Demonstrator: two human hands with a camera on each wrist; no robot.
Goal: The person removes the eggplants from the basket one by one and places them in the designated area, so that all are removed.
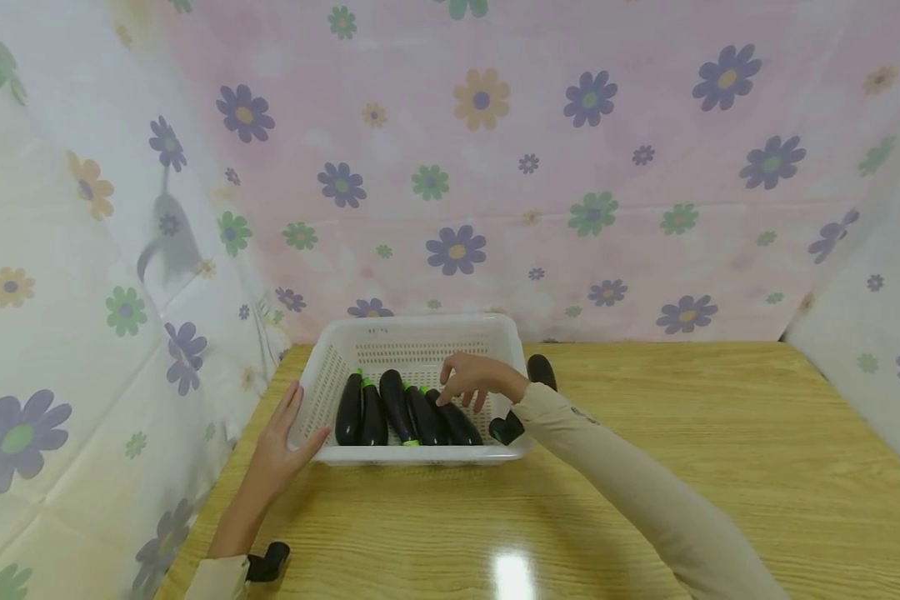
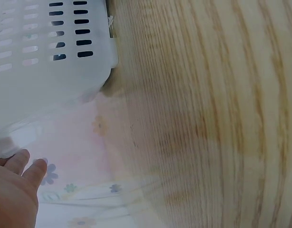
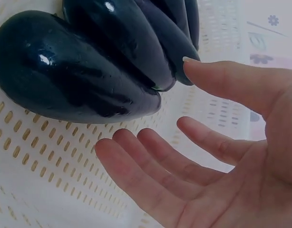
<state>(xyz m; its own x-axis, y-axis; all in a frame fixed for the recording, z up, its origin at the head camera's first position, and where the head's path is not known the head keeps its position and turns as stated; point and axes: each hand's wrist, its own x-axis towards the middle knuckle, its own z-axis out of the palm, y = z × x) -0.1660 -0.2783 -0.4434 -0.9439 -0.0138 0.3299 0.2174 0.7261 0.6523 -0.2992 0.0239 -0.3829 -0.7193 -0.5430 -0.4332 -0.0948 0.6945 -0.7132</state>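
Observation:
Several dark purple eggplants (image 1: 397, 408) lie side by side in a white perforated plastic basket (image 1: 412, 454). Over the right end of the row hovers my right hand (image 1: 471, 377), its thumb and fingers spread apart. In the right wrist view, the right hand (image 3: 184, 166) holds nothing; its fingertips are close beside the endmost eggplant (image 3: 74, 71) and the thumb overlaps another. My left hand (image 1: 281, 446) rests against the basket's left side near the front corner, fingers straight along the wall. The left wrist view shows only part of the left hand (image 2: 17, 185) at the basket's rim.
The basket stands at the back left of a wooden table (image 1: 682, 442), close to a flowered cloth backdrop (image 1: 495, 183). More flowered cloth (image 1: 67, 333) hangs along the left side. Black gear (image 1: 268, 562) is strapped to the left wrist.

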